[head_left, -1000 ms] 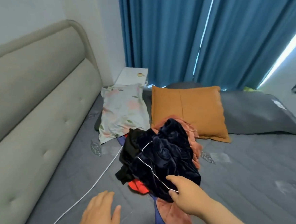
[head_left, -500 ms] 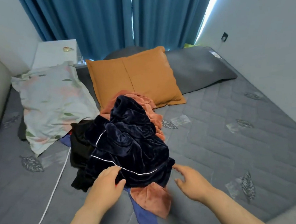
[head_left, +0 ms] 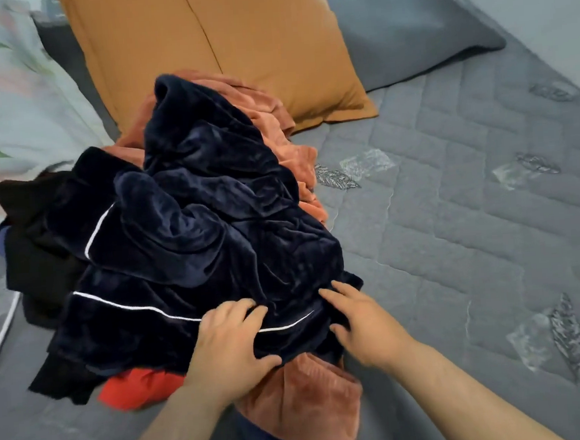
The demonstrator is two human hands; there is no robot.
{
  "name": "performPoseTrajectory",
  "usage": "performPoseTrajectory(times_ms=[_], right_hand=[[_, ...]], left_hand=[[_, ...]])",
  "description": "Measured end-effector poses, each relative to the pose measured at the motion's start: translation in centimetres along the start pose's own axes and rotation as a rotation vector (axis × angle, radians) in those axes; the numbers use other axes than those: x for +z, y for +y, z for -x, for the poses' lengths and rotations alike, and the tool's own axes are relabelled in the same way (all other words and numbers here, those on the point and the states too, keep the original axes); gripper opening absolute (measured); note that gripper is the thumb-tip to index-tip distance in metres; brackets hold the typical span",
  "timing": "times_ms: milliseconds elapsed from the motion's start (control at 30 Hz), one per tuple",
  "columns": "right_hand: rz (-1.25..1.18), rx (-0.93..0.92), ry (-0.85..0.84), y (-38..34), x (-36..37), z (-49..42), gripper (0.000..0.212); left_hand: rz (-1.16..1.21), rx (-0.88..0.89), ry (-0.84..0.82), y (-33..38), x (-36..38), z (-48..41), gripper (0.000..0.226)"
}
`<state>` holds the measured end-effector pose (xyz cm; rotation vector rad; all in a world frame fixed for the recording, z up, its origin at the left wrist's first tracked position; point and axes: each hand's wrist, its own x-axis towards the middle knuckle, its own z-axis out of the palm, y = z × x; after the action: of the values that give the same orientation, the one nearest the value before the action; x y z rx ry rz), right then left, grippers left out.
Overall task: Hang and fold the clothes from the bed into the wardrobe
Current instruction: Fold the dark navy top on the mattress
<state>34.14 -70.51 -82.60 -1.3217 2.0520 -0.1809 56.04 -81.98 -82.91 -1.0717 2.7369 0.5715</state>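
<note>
Bed [head_left: 455,242] of grey quilting fills my view, an orange pillow [head_left: 235,51] propped at its far side; the wardrobe is nowhere in sight. Against that pillow sits the clothes pile [head_left: 181,255], with nothing yet hung or folded, as far as I can judge. On top sprawls the navy velvet garment [head_left: 210,177] with white piping, lying over a rust garment [head_left: 302,411], a black garment [head_left: 33,244] and a red garment [head_left: 135,388]. My left hand [head_left: 229,347] grasps the navy hem, thumb tucked under its edge and fingers curled on top. My right hand [head_left: 361,321] lies relaxed, straight fingers touching the same hem and gripping nothing. The risk, I judge, is a lopsided lift: pulled by one hand alone, the heavy velvet may drag the tangled rust piece along and spill the heap toward the bed's near edge. A white cable [head_left: 1,339] runs beside the black garment, and a sliding layer could snag it.
</note>
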Motion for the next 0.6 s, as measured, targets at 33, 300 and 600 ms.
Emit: performPoseTrajectory(times_ms=[33, 300, 600], right_hand=[[0.005, -0.017, 0.02, 0.3, 0.6, -0.4, 0.068], [-0.055, -0.075, 0.252, 0.2, 2.3, -2.7, 0.019], [-0.362, -0.075, 0.501, -9.2, -12.3, 1.9, 0.022]], left_hand=[[-0.011, 0.018, 0.068, -0.3, 0.7, -0.1, 0.077], [0.123, 0.043, 0.218, -0.7, 0.7, 0.4, 0.006], [0.372, -0.126, 0.218, 4.2, -17.9, 1.9, 0.043]])
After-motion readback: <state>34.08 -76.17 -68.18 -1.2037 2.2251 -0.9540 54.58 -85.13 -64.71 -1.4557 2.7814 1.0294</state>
